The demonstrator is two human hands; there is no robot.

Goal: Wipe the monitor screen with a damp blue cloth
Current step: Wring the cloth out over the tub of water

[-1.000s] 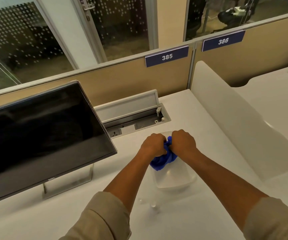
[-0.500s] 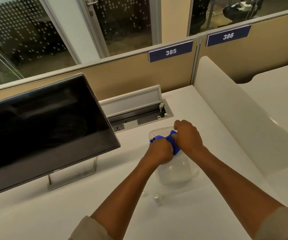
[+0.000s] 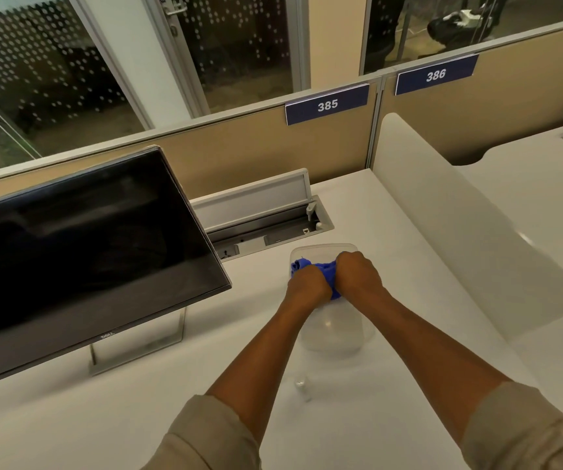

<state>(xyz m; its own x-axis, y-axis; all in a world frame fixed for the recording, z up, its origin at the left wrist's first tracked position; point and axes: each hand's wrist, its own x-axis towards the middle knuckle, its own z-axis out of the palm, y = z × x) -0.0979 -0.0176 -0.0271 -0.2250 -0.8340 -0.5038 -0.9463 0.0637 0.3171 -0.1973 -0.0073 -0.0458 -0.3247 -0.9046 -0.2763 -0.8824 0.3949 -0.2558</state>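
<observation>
the blue cloth is bunched between both fists over a clear plastic tub, just right of the monitor and not touching it. the left hand and right hand sit knuckle to knuckle, fingers curled tight around the cloth, apparently wringing it. the dark screen looks unwiped. risk from here: a cloth left too wet could drip down the panel or toward the open cable tray with its sockets just behind the tub; a hard push could rock the monitor on its stand. the white surface carries little else. beyond it stand a beige partition labelled 385, a frosted side divider and dotted glass walls.
</observation>
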